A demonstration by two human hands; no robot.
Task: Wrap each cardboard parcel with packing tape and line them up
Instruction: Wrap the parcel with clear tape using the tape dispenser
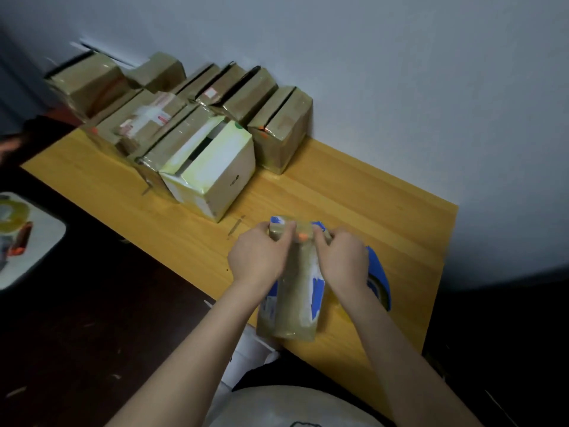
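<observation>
Yellow wooden desk (338, 186): left hand (258, 257) and right hand (341, 260) both grip a blue-and-white cardboard parcel (292, 303), probably pressing tape down. Taped brown parcels (184, 127) line the upper left.

Pale grey-blue wall (385, 75) fills the upper half and right side of frame, matte and evenly lit. Light-wood table (363, 192) sits against it, running diagonally from mid-left to right edge. Grain lines are visible, with a couple of dark scuffs (235, 227) near centre. Floor (92, 328) at lower left is dark reddish-brown with a few pale specks. White rounded-corner surface (49, 241) at left edge, can't tell what it is. Dark blurred band (15, 75) at far upper left, unidentifiable. Lower right past the table end is near black. Lighting is dim, cool and soft.
</observation>
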